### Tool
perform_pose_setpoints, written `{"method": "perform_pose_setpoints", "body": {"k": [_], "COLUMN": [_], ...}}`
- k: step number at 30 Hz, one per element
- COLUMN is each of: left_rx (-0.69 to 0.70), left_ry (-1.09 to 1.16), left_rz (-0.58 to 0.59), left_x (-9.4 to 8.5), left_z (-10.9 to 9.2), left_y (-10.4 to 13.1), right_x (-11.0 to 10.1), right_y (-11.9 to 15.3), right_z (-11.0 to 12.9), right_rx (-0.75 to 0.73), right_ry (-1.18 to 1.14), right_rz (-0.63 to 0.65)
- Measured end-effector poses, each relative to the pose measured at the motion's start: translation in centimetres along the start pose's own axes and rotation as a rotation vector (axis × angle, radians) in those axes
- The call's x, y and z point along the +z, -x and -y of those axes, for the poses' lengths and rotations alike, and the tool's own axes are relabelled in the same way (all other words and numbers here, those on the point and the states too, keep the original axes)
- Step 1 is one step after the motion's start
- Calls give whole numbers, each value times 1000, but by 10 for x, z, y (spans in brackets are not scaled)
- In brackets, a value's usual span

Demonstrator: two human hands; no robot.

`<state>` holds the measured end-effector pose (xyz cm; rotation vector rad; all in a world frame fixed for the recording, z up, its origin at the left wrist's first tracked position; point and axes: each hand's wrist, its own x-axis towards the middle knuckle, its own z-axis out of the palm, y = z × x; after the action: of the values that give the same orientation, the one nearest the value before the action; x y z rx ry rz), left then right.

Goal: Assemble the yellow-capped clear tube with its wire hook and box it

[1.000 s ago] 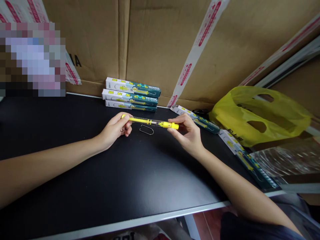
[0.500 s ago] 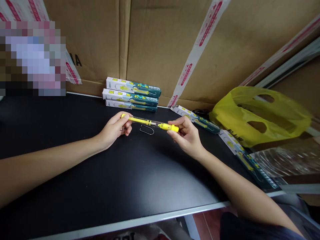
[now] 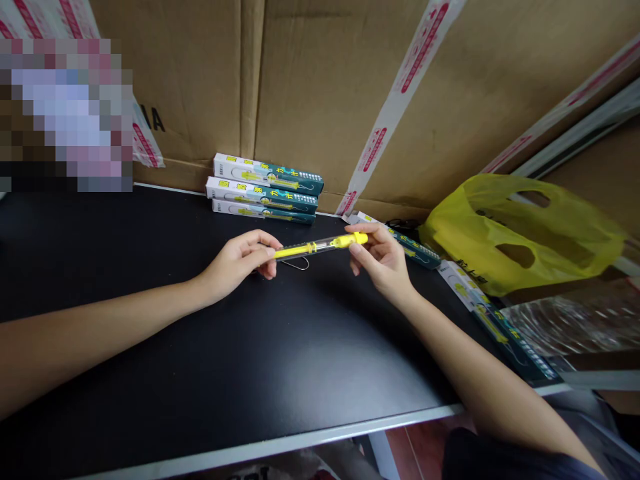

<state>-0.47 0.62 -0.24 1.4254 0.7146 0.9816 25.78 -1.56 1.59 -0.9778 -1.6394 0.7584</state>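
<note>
A slim clear tube with yellow parts, a spring scale [image 3: 301, 251], is held above the black table [image 3: 280, 373] between both hands. My left hand [image 3: 245, 260] pinches its left end between thumb and fingers. At the other end, the thumb and fingers of my right hand [image 3: 377, 253] grip the thick yellow cap. The scale slopes slightly up to the right. Just below it a thin metal wire loop [image 3: 302, 265] shows, its left part hidden near my left fingers.
Three printed boxes [image 3: 265, 193] are stacked at the back against cardboard [image 3: 320, 87]. Two more boxes lie end to end at the right, one [image 3: 500, 323] nearer. Beside them sits a yellow plastic bag [image 3: 550, 260]. A pixelated patch covers the upper left.
The scale's left end has dropped and its right end has risen, reversing its slant. My left hand has moved right along with it, and my right hand slightly right and up.
</note>
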Motion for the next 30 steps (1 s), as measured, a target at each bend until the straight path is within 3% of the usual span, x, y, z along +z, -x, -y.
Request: {"method": "perform_pose_setpoints", "body": {"k": [7,13,16,19,22,30], "left_rx": [-152,-230,-223,-142,-88,-86], "left_ry": [-99,-37,66,123,129,113], "left_rz": [287,289,217,15,-150,-140], "left_x": [11,24,26,23,20,20], "left_z": [-3,-1,-1,-1,-1,1], "left_y": [11,16,15,13,10,9], "right_x": [17,35,36,31,27,38], "right_y": [13,26,26,22,17,3], "right_z": [9,8,1,-10,-17,-21], "right_rx": [65,60,0,-147,-234,-295], "right_ry": [-13,-42,55,340,660,890], "right_rz": [175,313,292,217,231,344]}}
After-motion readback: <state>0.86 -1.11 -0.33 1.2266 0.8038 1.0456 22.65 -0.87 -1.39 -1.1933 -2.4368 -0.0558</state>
